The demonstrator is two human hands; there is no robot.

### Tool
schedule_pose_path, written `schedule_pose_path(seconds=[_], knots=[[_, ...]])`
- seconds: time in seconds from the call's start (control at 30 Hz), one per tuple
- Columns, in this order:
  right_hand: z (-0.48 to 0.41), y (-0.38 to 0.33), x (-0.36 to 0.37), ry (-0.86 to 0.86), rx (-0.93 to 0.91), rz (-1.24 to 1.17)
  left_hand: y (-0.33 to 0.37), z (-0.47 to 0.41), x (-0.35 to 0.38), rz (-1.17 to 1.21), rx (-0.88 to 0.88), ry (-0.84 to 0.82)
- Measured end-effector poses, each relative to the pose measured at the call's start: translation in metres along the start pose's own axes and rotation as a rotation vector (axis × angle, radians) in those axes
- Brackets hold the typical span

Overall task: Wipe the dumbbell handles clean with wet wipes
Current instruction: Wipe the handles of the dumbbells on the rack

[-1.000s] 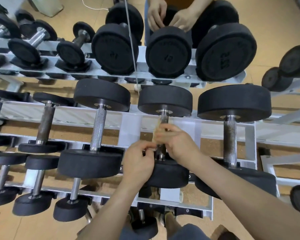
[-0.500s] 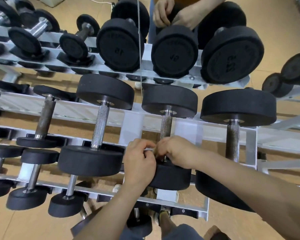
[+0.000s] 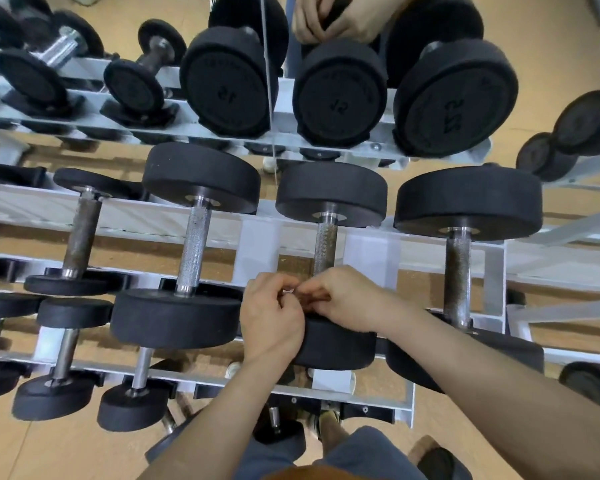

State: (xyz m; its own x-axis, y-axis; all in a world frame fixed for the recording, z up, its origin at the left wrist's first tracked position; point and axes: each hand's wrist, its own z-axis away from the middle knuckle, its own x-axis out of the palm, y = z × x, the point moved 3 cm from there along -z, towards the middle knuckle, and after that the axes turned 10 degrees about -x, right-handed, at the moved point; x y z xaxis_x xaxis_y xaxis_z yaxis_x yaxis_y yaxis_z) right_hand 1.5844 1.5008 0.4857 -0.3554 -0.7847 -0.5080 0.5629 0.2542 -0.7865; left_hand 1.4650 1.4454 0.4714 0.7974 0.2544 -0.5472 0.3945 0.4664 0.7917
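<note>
The left hand (image 3: 271, 320) and right hand (image 3: 347, 299) are together, fingertips meeting. Their fingers are curled, pinching a wipe (image 3: 288, 291) of which only a pale scrap shows between them. They sit at the 6 o'clock end of the handle (image 3: 325, 247) of a dumbbell (image 3: 331, 195) lying on the rack (image 3: 257, 251), just above its near weight, and the bare knurled handle runs toward 12 o'clock.
</note>
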Motion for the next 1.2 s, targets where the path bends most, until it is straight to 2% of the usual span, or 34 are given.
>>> schedule_pose_path(seconds=[0.1,0.23,0.3,0.4,0.5,0.6,0.7,0.8,0.83,0.9,0.93,0.97,1.03,1.1,1.2], knots=[[0.017,0.024,-0.013,-0.050,0.139,-0.003,0.001,0.001,-0.001,0.010,-0.012,0.023],[0.037,0.042,-0.018,0.076,0.279,-0.070,0.002,0.002,-0.002,0.026,-0.036,0.020],[0.026,0.034,-0.012,0.117,0.271,-0.058,0.002,0.000,-0.001,0.010,-0.030,0.027],[0.019,0.018,-0.010,0.095,0.200,0.099,0.002,0.002,-0.001,0.012,-0.048,0.026],[0.025,0.019,-0.012,0.102,0.187,-0.040,0.002,0.002,-0.001,0.012,-0.058,0.014],[0.018,0.011,-0.005,0.085,0.082,-0.173,0.001,0.001,0.000,0.005,-0.041,0.020],[0.009,0.006,-0.008,-0.055,-0.032,0.049,-0.001,0.002,0.000,0.012,-0.043,0.014],[0.018,0.013,-0.023,-0.186,-0.025,0.247,-0.001,0.002,0.000,-0.008,-0.048,0.000],[0.022,0.020,-0.026,-0.173,0.013,0.270,-0.001,0.002,0.000,-0.011,-0.046,-0.006],[0.027,0.023,-0.028,-0.002,0.048,0.209,-0.001,0.002,0.000,-0.003,-0.034,-0.012],[0.025,0.022,-0.028,0.114,0.020,0.153,-0.001,0.001,0.000,0.008,-0.019,-0.007],[0.021,0.021,-0.026,0.154,-0.056,0.142,-0.001,0.000,0.000,0.018,-0.008,0.002],[0.011,0.018,-0.015,0.015,-0.193,0.247,-0.002,0.000,0.001,0.023,-0.004,0.015],[0.004,0.021,-0.006,-0.095,-0.186,0.379,-0.001,0.001,0.001,0.046,-0.011,0.011],[-0.005,0.024,-0.014,-0.063,-0.247,0.592,-0.002,-0.002,0.003,0.024,-0.039,-0.050]])
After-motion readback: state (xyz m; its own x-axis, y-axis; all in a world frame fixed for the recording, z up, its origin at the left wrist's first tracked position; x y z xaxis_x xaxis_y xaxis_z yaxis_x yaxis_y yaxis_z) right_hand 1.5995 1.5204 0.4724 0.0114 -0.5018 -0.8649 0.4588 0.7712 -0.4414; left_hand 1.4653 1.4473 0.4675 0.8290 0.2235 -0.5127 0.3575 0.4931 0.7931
